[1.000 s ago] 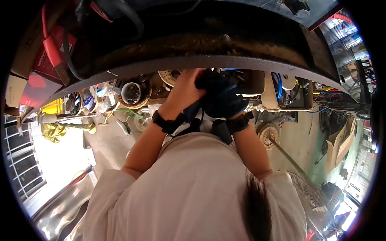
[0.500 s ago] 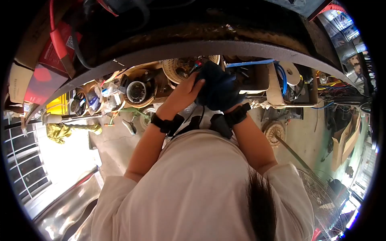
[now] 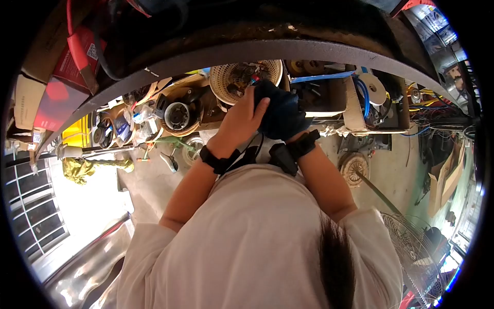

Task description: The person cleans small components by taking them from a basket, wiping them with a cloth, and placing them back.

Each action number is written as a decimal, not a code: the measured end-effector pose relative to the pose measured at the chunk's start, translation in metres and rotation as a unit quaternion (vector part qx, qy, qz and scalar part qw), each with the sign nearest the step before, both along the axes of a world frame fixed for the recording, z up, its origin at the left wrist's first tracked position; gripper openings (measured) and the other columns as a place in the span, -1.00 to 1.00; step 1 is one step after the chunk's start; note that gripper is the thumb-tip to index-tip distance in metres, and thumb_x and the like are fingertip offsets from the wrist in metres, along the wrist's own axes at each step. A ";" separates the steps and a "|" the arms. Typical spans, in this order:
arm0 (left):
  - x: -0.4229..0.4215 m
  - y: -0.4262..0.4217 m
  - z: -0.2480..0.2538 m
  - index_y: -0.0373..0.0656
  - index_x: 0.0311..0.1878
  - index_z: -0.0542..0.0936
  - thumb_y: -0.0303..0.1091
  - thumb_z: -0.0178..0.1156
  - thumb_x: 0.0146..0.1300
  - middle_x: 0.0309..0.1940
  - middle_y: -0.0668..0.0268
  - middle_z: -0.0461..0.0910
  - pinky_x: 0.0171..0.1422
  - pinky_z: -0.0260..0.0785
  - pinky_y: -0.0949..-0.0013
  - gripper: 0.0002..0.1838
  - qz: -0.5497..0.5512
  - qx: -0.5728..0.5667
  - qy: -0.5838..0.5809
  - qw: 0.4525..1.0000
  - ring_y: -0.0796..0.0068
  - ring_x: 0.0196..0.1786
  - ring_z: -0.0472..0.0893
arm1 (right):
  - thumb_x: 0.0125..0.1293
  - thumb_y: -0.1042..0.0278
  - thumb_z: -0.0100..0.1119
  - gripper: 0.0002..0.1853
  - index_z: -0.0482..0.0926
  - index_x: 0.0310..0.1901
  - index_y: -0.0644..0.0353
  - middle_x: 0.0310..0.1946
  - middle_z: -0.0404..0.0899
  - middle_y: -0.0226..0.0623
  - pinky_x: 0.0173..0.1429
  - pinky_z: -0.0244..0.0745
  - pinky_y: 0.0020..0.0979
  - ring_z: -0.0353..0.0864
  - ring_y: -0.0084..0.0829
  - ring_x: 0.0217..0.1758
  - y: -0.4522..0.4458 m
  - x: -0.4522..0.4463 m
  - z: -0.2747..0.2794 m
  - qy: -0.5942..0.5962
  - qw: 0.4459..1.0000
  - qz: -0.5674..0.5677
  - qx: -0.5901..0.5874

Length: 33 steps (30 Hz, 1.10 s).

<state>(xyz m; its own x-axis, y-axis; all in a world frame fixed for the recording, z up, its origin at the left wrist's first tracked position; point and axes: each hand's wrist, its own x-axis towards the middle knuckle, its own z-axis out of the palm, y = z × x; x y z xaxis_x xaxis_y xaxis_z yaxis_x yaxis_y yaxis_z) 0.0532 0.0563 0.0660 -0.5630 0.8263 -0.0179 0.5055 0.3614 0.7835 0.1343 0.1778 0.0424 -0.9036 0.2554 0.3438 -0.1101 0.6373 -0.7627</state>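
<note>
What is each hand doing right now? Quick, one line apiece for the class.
Left hand: closed on dark blue fabric.
Right hand: covered by that fabric; open or closed cannot be told.

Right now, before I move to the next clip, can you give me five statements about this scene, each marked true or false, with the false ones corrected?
1. The left hand wears a glove. False: it is bare.
2. The left hand touches dark blue fabric. True.
3. The cream basket holds mixed small parts. True.
4. The coiled blue cable lies left of the basket in the picture. False: it lies to the right.
5. Only one wrist carries a black band. False: both do, the left band and the right band.
</note>
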 end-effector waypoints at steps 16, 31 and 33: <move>-0.015 -0.011 -0.017 -0.16 0.14 0.52 -0.38 0.08 0.37 -0.05 0.01 0.61 -0.03 0.48 0.15 -0.70 0.017 0.099 0.135 0.986 -0.04 -0.07 0.62 | 0.13 0.37 0.25 -0.61 0.54 0.02 0.24 -0.03 0.57 -0.01 0.17 0.46 -0.20 0.54 -0.02 0.09 0.001 0.005 -0.018 0.058 0.995 -0.026 0.070; -0.138 -0.029 -0.141 -0.17 -0.04 0.57 -0.36 0.29 0.21 -0.23 0.02 0.64 -0.12 0.49 0.14 -0.73 0.127 0.003 0.104 0.986 0.04 -0.17 0.65 | 0.24 0.38 0.25 -0.88 0.51 -0.31 0.19 -0.46 0.59 -0.27 -0.26 0.49 -0.33 0.58 -0.27 -0.41 0.029 0.028 0.007 0.028 0.993 -0.098 0.067; -0.153 -0.028 -0.160 -0.20 -0.03 0.57 -0.38 0.29 0.20 -0.22 0.02 0.63 -0.10 0.49 0.16 -0.72 0.103 -0.002 0.107 0.989 0.04 -0.16 0.64 | 0.28 0.38 0.22 -0.89 0.50 -0.32 0.19 -0.47 0.58 -0.32 -0.27 0.48 -0.36 0.57 -0.31 -0.43 0.034 0.034 0.012 -0.018 0.979 -0.143 0.144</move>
